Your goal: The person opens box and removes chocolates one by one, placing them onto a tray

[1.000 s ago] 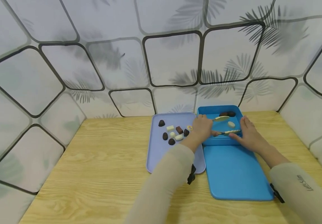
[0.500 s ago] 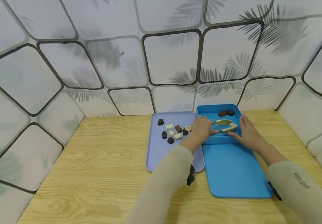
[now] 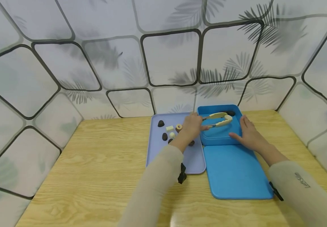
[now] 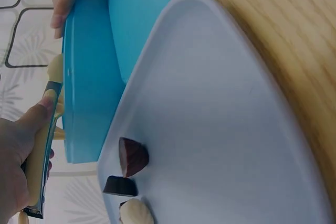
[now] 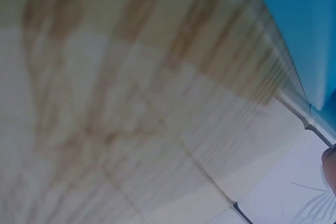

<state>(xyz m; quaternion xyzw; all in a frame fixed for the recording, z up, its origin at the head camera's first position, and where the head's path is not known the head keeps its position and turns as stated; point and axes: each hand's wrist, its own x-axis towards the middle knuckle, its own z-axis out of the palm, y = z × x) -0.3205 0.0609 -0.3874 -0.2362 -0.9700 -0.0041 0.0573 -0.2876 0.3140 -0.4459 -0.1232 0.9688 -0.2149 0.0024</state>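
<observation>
My left hand (image 3: pixel 191 126) grips a pair of tongs (image 4: pixel 39 156) with cream tips. In the head view, the tongs' tips (image 3: pixel 219 122) reach over the blue box (image 3: pixel 218 141), with a pale rounded piece at their far end; I cannot tell whether they pinch it. Behind the tips lies a dark chocolate (image 3: pixel 231 113) in the box. My right hand (image 3: pixel 250 136) rests along the box's right wall with its fingers extended. Beneath my left forearm, the lavender tray (image 3: pixel 196 164) carries several chocolate pieces, among them a dark fluted one (image 4: pixel 133 157), a white block (image 3: pixel 169 128) and a ring-topped one (image 3: pixel 179 127).
A flat blue lid (image 3: pixel 238 173) lies in front of the box, against the tray's right side. All stand on a wood-grain table (image 3: pixel 101 164). A patterned fabric wall (image 3: pixel 169 60) rises behind and at both sides.
The tongs have risen and shifted left with my left hand; the pale oval piece formerly on the box floor now shows at their tips. My right hand stays at the box wall.
</observation>
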